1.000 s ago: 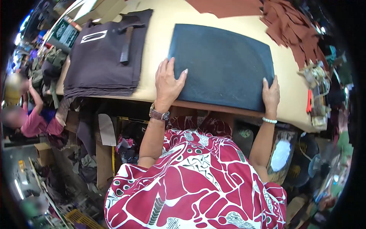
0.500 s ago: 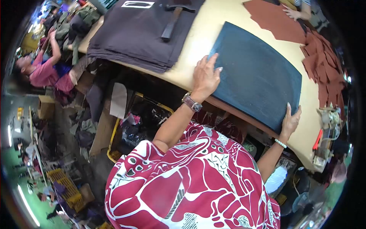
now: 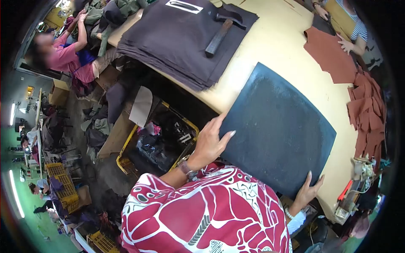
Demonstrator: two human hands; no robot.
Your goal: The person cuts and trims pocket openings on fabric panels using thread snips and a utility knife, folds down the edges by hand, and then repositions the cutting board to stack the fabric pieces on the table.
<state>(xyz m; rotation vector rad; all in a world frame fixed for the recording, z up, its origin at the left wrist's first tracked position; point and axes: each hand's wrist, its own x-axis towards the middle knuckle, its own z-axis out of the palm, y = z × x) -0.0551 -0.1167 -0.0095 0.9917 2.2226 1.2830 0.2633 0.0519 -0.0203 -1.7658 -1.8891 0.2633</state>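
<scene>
A large, flat, dark blue-black board (image 3: pixel 278 126) lies slanted on the table before me, its near part reaching over the front edge toward my shirt. My left hand (image 3: pixel 211 141) grips its left edge, thumb on top; the other fingers are partly hidden at the rim. At the near right corner my right hand (image 3: pixel 308 192) holds the board, fingertips on its upper face. Beyond it to the left is a stack of dark cut fabric pieces (image 3: pixel 168 46). On that stack rest a hammer (image 3: pixel 221 36) with a wooden handle and a white label-like rectangle (image 3: pixel 184 6).
The pale yellow table (image 3: pixel 270 46) extends away from me. Reddish-brown cut pieces (image 3: pixel 367 114) lie along its right side, near another person's hand (image 3: pixel 346 44). A yellow-rimmed crate (image 3: pixel 120 162) stands below left. A person in pink (image 3: pixel 69 59) works at far left.
Both hands have drawn the board toward my body, so its near side now passes the table edge. The camera view has shifted too. The other person's second hand has come into view.
</scene>
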